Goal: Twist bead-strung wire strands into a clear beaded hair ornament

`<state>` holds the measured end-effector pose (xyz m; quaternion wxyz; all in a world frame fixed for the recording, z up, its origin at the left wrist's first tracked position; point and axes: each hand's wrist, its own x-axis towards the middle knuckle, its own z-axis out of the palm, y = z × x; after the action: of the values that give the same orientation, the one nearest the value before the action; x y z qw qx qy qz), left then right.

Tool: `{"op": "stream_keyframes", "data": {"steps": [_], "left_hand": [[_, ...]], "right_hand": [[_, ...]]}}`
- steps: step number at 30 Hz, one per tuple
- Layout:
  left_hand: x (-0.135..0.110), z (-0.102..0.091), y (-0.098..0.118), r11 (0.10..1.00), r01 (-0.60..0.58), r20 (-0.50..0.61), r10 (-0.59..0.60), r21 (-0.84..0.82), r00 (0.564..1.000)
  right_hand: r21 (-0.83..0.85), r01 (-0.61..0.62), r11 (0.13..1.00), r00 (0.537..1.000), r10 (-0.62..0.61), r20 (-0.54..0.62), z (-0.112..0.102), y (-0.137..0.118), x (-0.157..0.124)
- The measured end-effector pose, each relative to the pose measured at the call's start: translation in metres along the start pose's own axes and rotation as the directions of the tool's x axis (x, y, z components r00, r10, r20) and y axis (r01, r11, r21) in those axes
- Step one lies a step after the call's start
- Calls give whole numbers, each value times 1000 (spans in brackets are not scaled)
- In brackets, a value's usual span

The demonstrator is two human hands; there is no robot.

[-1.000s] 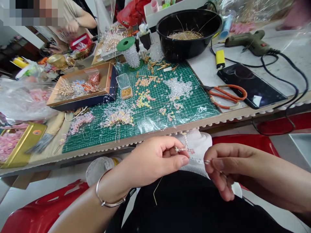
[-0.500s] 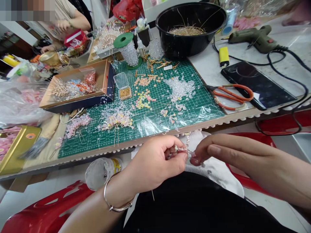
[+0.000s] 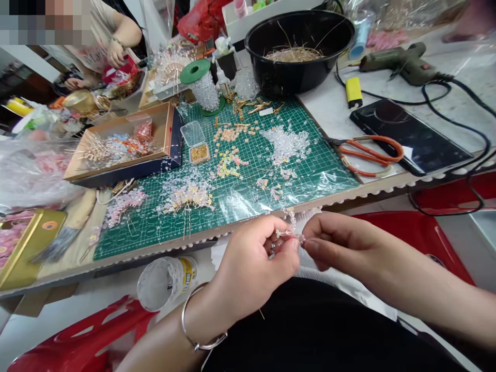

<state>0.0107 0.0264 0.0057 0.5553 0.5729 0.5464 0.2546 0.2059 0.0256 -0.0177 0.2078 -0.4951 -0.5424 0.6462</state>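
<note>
My left hand [image 3: 253, 261], with a silver bangle on its wrist, is closed in a pinch on a small beaded wire piece [image 3: 289, 235] of clear and pink beads. My right hand [image 3: 335, 240] meets it fingertip to fingertip and pinches the other end of the same piece. Both hands hover over my lap, just below the front edge of the green cutting mat [image 3: 318, 170]. A thin wire end hangs under my left hand.
Loose clear, pink and yellow beads lie scattered on the mat. Orange scissors [image 3: 366, 152], a dark phone [image 3: 411, 134], a glue gun [image 3: 399, 62] and a black bowl [image 3: 298, 44] sit to the right and behind. A brown tray [image 3: 120, 139] stands left. Another person works at the far left.
My right hand has come left from a gap of several centimetres until its fingertips meet my left hand's at the beaded piece. Both hands rose slightly toward the table edge.
</note>
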Motion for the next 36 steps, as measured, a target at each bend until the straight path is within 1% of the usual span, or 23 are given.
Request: {"op": "stream_keyframes", "data": {"steps": [2, 3, 4, 5, 6, 7, 8, 9, 10, 11, 13, 15, 17, 20, 22, 25, 27, 29, 30, 32, 34, 36], "left_hand": [[2, 2, -3, 989, 59, 33, -55, -134, 998], [3, 2, -5, 975, 86, 53, -77, -205, 996], [4, 3, -7, 954, 113, 76, -95, -278, 993], [5, 3, -9, 926, 138, 93, -112, -352, 989], [5, 4, -11, 892, 159, 105, -126, -422, 986], [6, 4, -12, 857, 178, 116, -139, -484, 983], [7, 4, -13, 823, 196, 128, -150, -533, 980], [7, 5, -14, 798, 212, 140, -160, -565, 977], [7, 5, -15, 782, 228, 154, -169, -581, 973], [7, 5, -16, 775, 238, 167, -172, -585, 971], [7, 5, -16, 774, 243, 181, -167, -585, 969], [7, 4, -17, 786, 228, 183, -148, -575, 972], [7, 3, -17, 814, 214, 195, -126, -539, 973], [7, -4, -20, 844, 188, 197, -101, -502, 975], [8, -12, -23, 842, 141, 146, -75, -521, 986], [8, -28, -29, 866, 48, 19, -44, -498, 999], [7, -37, -30, 912, 23, -61, -52, -409, 997], [5, -42, -27, 965, 28, -99, -55, -259, 994], [4, -43, -24, 984, 31, -91, -47, -177, 995], [3, -41, -17, 999, 17, -34, -18, -48, 999], [2, -36, -10, 1000, -7, 48, 6, 15, 999], [2, -31, -4, 998, -14, 132, 6, 60, 991]], "right_hand": [[-136, 104, 985, 987, -119, -107, 5, 2, 0], [-201, 154, 967, 971, -186, -153, 7, 2, 0], [-280, 208, 937, 942, -269, -201, 10, 2, 0], [-388, 269, 881, 895, -378, -238, 12, 2, 0], [-507, 333, 795, 829, -503, -245, 13, 3, 0], [-615, 390, 685, 750, -624, -219, 14, 4, 1], [-696, 438, 569, 671, -722, -169, 15, 5, 2], [-744, 472, 472, 610, -785, -111, 14, 6, 3], [-765, 498, 408, 571, -818, -65, 14, 8, 4], [-769, 514, 381, 555, -831, -40, 13, 9, 5], [-770, 518, 374, 552, -833, -33, 11, 10, 7], [-767, 508, 392, 569, -821, -42, 9, 8, 8], [-753, 487, 441, 611, -788, -66, 7, 6, 7], [-712, 457, 533, 689, -718, -95, 1, 2, 4], [-682, 454, 574, 727, -681, -90, -5, 2, 2], [-632, 436, 641, 786, -613, -79, -13, 4, -2], [-596, 410, 690, 823, -562, -86, -15, 6, -6], [-566, 397, 722, 840, -535, -93, -15, 8, -8], [-555, 399, 730, 842, -531, -92, -14, 8, -9], [-536, 407, 740, 846, -526, -83, -12, 9, -11], [-522, 419, 743, 846, -528, -72, -9, 8, -12], [-513, 437, 739, 841, -538, -58, -5, 6, -14]]}}
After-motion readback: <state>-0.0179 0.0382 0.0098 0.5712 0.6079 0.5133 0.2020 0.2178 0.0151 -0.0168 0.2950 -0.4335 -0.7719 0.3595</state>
